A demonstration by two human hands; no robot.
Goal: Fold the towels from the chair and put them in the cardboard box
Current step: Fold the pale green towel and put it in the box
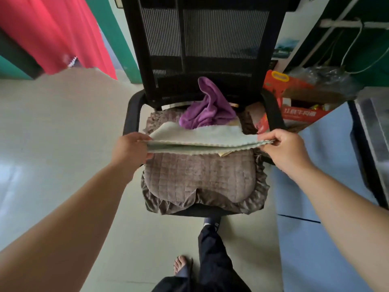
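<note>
A pale green towel (202, 138) is stretched flat across the chair seat, folded in two layers. My left hand (130, 147) pinches its left end, and my right hand (282, 146) pinches its right end. Behind it a crumpled purple towel (207, 108) lies at the back of the seat, against the black mesh backrest. The black office chair (210, 49) carries a brown quilted cushion (200, 175). To the right of the chair stands a red cardboard box (299, 112) with printed lettering, partly hidden by the armrest.
A red cloth (52, 32) hangs at the upper left. Clear plastic bags (324, 81) lie over the red box. A blue surface (315, 207) runs along the right side. My legs and a bare foot (181, 264) stand on the pale floor below the chair.
</note>
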